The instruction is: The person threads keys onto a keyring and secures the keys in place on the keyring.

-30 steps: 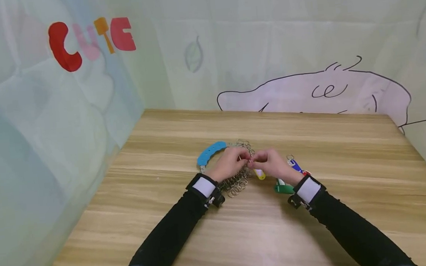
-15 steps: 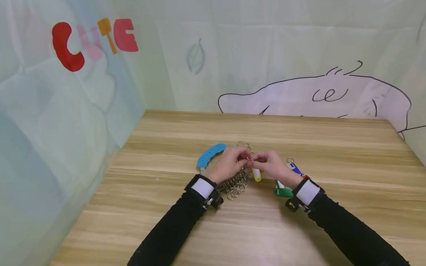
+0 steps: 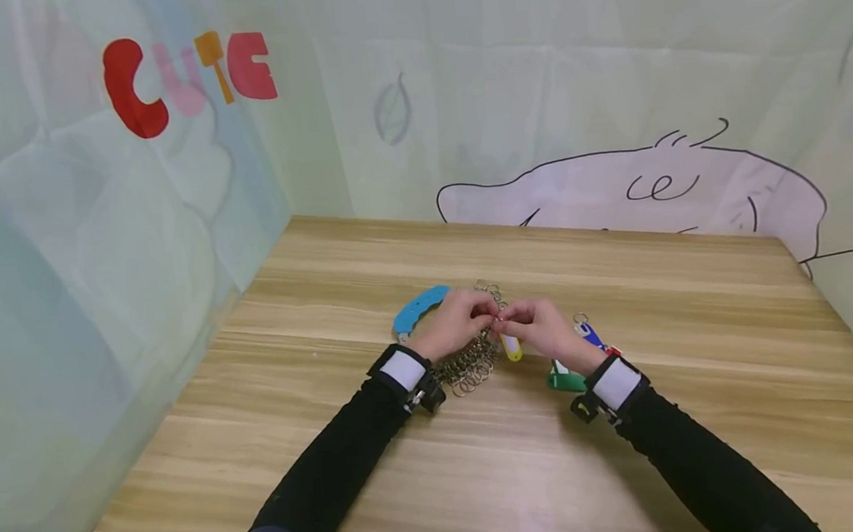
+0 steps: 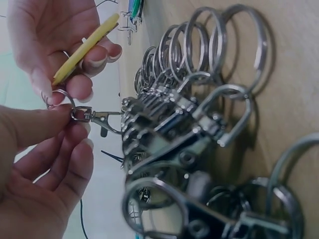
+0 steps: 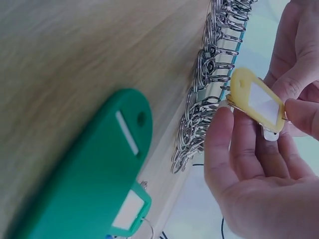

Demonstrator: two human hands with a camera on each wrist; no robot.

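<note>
My left hand [image 3: 457, 324] pinches a metal key ring [image 4: 63, 93] where it joins a small swivel clasp [image 4: 103, 119]. Opposite it, my right hand [image 3: 548, 330] pinches the same ring beside a yellow key tag [image 5: 260, 99] with a white label. The tag overlaps the right hand's fingers in the right wrist view. The clasp reaches toward a dense row of other clasps and split rings [image 4: 184, 119] lying close under the left hand. A curved blue strip [image 3: 420, 307] at the back left bears this row, partly hidden by the left hand.
Right of the hands lie green key tags [image 3: 566, 379], partly behind the right wrist, and a blue tag [image 3: 590, 335] with its own ring. Something red shows beside it. All rest on a wood-grain table [image 3: 414, 484] between printed cloth walls [image 3: 568, 63].
The yellow tag has swung slightly left and hangs a little differently below the fingers. Both hands stay together in nearly the same place.
</note>
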